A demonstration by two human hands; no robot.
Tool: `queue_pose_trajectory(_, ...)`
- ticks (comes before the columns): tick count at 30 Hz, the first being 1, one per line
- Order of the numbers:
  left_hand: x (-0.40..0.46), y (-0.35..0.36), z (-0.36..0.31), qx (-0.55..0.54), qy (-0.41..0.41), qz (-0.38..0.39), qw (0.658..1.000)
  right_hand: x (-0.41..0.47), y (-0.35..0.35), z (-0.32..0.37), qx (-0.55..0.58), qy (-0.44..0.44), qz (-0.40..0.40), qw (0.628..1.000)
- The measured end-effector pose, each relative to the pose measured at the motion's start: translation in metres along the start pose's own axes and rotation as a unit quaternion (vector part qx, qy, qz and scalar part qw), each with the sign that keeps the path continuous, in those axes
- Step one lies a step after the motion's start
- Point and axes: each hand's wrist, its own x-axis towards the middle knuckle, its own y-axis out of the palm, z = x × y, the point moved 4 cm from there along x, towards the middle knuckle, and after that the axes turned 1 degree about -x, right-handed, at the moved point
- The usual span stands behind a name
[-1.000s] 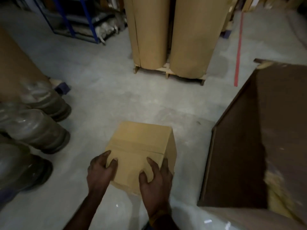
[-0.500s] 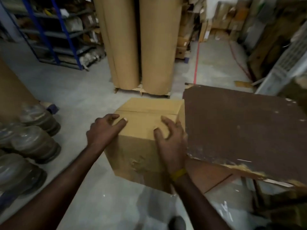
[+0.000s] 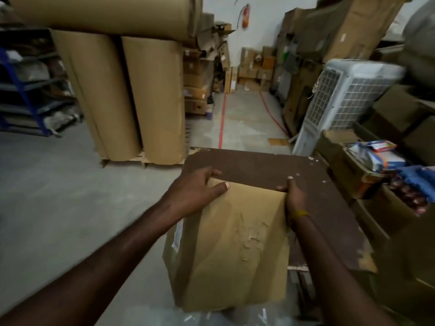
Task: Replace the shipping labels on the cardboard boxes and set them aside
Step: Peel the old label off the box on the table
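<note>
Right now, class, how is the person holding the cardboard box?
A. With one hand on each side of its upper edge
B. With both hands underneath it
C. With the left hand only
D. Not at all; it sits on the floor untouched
A: the left hand grips the upper left corner of the cardboard box and the right hand grips its upper right edge, beside the brown table.

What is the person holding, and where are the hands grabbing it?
A cardboard box, held by both hands at its top far edge: the left hand grips the upper left corner, the right hand the upper right corner.
</note>
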Motion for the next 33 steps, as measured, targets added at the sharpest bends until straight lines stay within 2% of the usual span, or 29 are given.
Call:
queue_pose_trajectory(4,0.040,0.056,-0.048,-0.049,0.009,0.028,0.998,0.084,-0.036,-0.027,-0.024,0.045,0.013,0.999)
queue_pose_trajectory(7,0.070,0.112,-0.061,-0.069,0.021,0.055,0.996,0.128,-0.035,-0.044,-0.037,0.049,0.064,0.996)
queue_pose_trajectory(10,0.094,0.175,-0.072,0.057,0.049,0.024,0.997,0.144,-0.024,-0.034,-0.043,-0.023,0.111,0.993)
queue_pose_trajectory(12,0.111,0.202,-0.085,0.170,0.062,-0.009,0.984,0.138,-0.030,-0.016,-0.050,-0.033,0.152,0.987)
queue_pose_trajectory(15,0.144,0.227,-0.089,0.207,0.032,0.005,0.978,0.139,-0.055,-0.020,-0.007,0.043,0.255,0.966)
queue_pose_trajectory(17,0.164,0.243,-0.075,0.235,0.002,0.047,0.971,0.136,-0.081,-0.024,0.010,0.090,0.271,0.958)
queue_pose_trajectory(20,0.174,0.259,-0.046,0.288,0.002,0.055,0.956,0.131,-0.118,-0.032,-0.041,0.046,0.225,0.973)
queue_pose_trajectory(23,0.166,0.263,-0.010,0.271,-0.010,0.004,0.962,0.111,-0.138,-0.059,-0.212,-0.025,0.188,0.959)
queue_pose_trajectory(28,0.156,0.261,0.020,0.207,0.021,-0.100,0.973,0.102,-0.141,-0.093,-0.311,-0.002,0.029,0.950)
queue_pose_trajectory(33,0.200,0.250,0.025,0.136,0.044,-0.090,0.986,0.096,-0.123,-0.083,-0.368,-0.002,-0.035,0.929)
